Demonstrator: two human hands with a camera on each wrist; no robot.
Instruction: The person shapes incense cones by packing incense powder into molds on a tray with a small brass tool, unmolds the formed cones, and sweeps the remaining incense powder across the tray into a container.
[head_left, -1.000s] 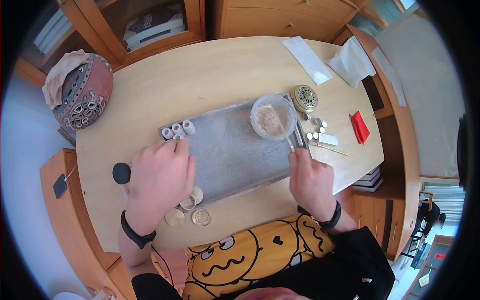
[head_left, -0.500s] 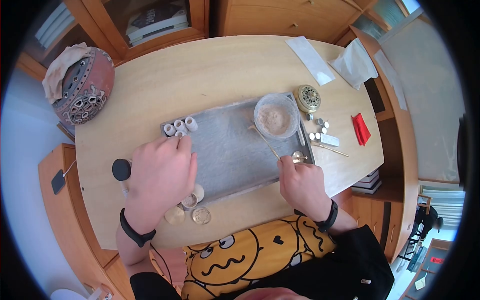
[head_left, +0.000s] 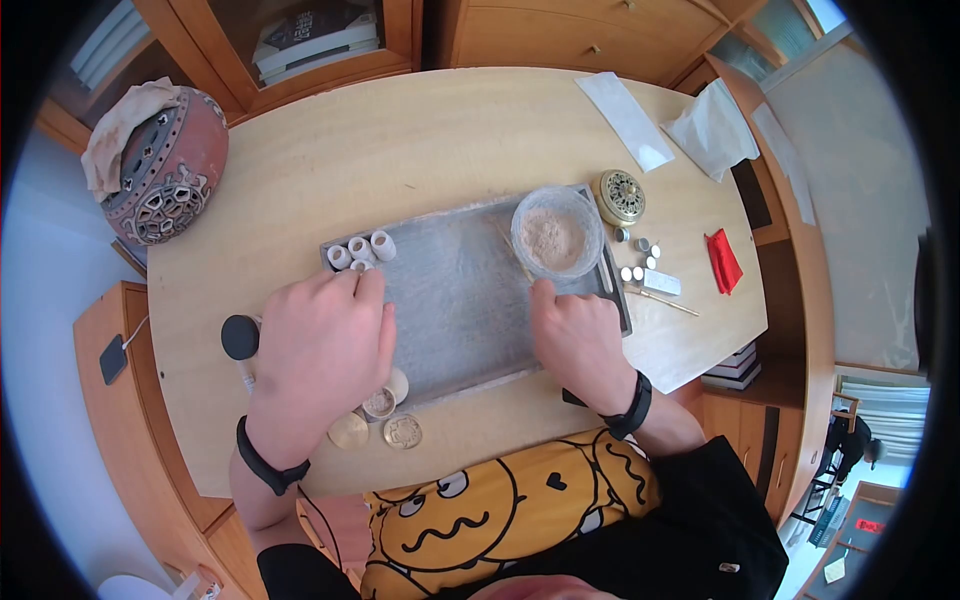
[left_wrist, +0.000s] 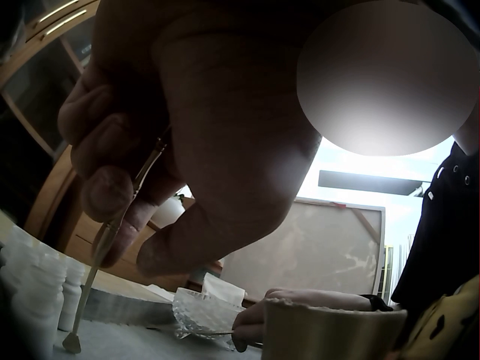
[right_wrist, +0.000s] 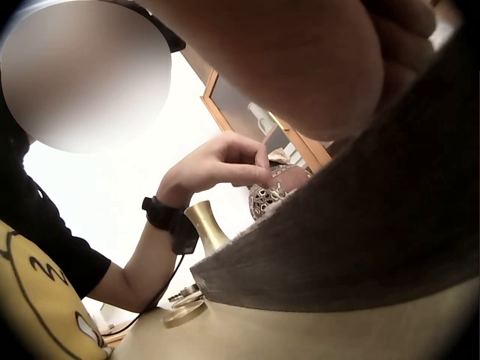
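My left hand point(head_left: 325, 335) is over the grey tray's left end, beside small white bottles point(head_left: 382, 245). In the left wrist view its curled fingers hold a slim brass tool point(left_wrist: 91, 281), whose small flat tip is low beside the bottles point(left_wrist: 37, 300). Over the right part of the tray point(head_left: 455, 310), my right hand point(head_left: 585, 345) pinches a thin stick point(head_left: 515, 250) just left of the clear bowl point(head_left: 598, 250) of pale powder. The right wrist view shows the right hand point(right_wrist: 300, 60) above the tray's dark side point(right_wrist: 337, 247); its fingertips are hidden there.
A brass cup point(head_left: 380, 402) and two brass discs point(head_left: 403, 432) lie by the tray's front left corner. Right of the tray are an openwork brass burner point(head_left: 620, 197), small vials and a red pouch point(head_left: 723, 262). A large carved pot point(head_left: 180, 160) stands back left.
My right hand has moved left from beside the bowl, and its stick has swung out from the bowl's edge to the bowl's left. The left hand has barely moved.
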